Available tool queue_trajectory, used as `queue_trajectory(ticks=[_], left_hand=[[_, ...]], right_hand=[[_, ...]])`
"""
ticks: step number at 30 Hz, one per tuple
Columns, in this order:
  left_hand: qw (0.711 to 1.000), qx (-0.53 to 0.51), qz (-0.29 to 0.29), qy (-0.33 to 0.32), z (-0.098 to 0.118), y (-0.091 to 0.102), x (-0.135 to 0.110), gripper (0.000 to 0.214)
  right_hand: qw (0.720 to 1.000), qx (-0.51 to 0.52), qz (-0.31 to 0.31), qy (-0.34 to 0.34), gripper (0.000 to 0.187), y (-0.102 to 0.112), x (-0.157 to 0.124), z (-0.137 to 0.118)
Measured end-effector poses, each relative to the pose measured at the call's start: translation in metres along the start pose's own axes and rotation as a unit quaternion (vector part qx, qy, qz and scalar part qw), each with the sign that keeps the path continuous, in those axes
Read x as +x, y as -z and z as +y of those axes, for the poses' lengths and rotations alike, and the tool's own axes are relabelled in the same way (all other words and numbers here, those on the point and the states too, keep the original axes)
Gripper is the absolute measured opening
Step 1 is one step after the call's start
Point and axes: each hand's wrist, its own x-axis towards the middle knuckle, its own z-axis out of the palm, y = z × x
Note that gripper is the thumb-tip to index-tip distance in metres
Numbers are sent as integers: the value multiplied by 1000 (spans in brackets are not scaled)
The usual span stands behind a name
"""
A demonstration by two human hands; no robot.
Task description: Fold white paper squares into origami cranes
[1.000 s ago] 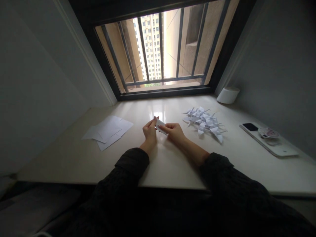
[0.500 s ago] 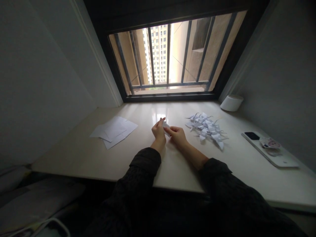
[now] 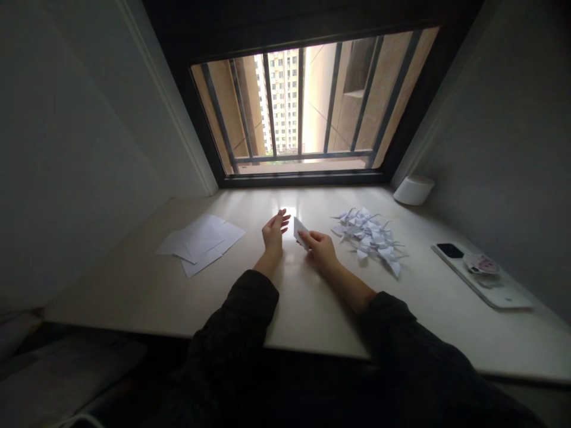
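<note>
My right hand (image 3: 320,245) pinches a small folded piece of white paper (image 3: 300,227) just above the pale table (image 3: 312,297). My left hand (image 3: 273,229) hovers a little to the left of the paper, fingers spread and apart from it. A pile of several folded white paper cranes (image 3: 369,238) lies just right of my right hand. Loose white paper sheets (image 3: 201,242) lie to the left of my left hand.
A white phone (image 3: 482,276) with a round sticker-like grip (image 3: 480,263) lies at the right. A white cylindrical object (image 3: 413,189) sits in the back right corner. A barred window (image 3: 303,107) stands behind the table, with walls close on both sides.
My left hand has let go of the folded paper and opened, moving slightly left. My right hand still holds the paper. The view shifted a little.
</note>
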Motion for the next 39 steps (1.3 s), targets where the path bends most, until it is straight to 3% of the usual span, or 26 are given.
queue_trajectory(ticks=[3, 6, 9, 15, 23, 30, 39], left_hand=[[986, 76, -132, 65, 1, 2, -7, 47], [971, 117, -193, 72, -2, 4, -14, 45], [979, 97, -172, 55, -7, 4, -18, 42], [987, 24, -124, 103, -13, 1, -17, 31], [995, 45, -88, 2, -13, -3, -14, 41], [999, 30, -23, -24, -15, -1, -12, 36], [1000, 6, -1, -25, -12, -2, -14, 38]], right_hand=[[999, -25, 18, 26, 44, 3, 2, -3], [996, -55, 47, 45, 47, 6, 5, -1], [996, -70, 33, 51, 50, 8, 6, 0], [993, -91, 10, 68, 49, 7, 5, -1], [996, -81, -31, 25, 43, 3, 0, -1], [994, -96, -47, 31, 38, 1, -2, 0], [991, -100, -79, 38, 36, -1, -3, -1]])
